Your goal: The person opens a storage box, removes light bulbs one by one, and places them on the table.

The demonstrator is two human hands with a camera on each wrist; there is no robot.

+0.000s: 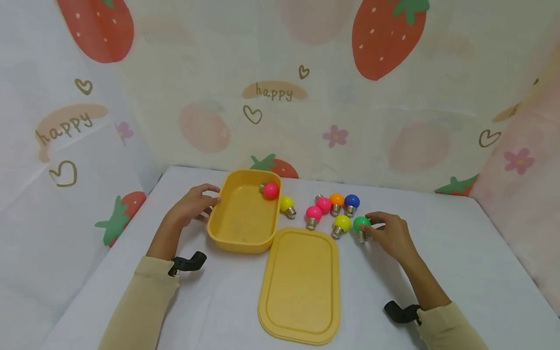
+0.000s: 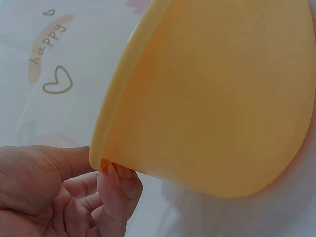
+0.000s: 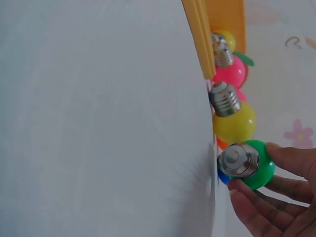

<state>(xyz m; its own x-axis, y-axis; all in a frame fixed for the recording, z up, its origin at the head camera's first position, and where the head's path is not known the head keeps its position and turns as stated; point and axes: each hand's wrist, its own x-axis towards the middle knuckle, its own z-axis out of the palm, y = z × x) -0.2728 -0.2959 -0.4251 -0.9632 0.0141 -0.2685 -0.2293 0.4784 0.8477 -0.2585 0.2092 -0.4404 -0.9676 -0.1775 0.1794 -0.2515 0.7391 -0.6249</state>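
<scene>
My left hand [image 1: 191, 206] grips the rim of an open yellow plastic box [image 1: 247, 247] at its left side. The left wrist view shows the box's outer wall [image 2: 222, 98] close up, with the fingers curled at the rim. A pink light bulb [image 1: 271, 191] lies inside the box, near the far right corner. Over on the right, my right hand [image 1: 391, 236] pinches a green light bulb [image 1: 360, 223] between thumb and fingers. Its metal screw base [image 3: 239, 160] faces the right wrist camera.
Left of the green bulb lie several more bulbs: yellow [image 1: 342, 223], blue [image 1: 352, 201], orange [image 1: 337, 200] and pink [image 1: 313, 213]. Another yellow bulb [image 1: 287, 203] is beside the box. A yellow lid [image 1: 302, 287] lies flat in front. Patterned cloth [image 1: 280, 126] hangs behind the white table.
</scene>
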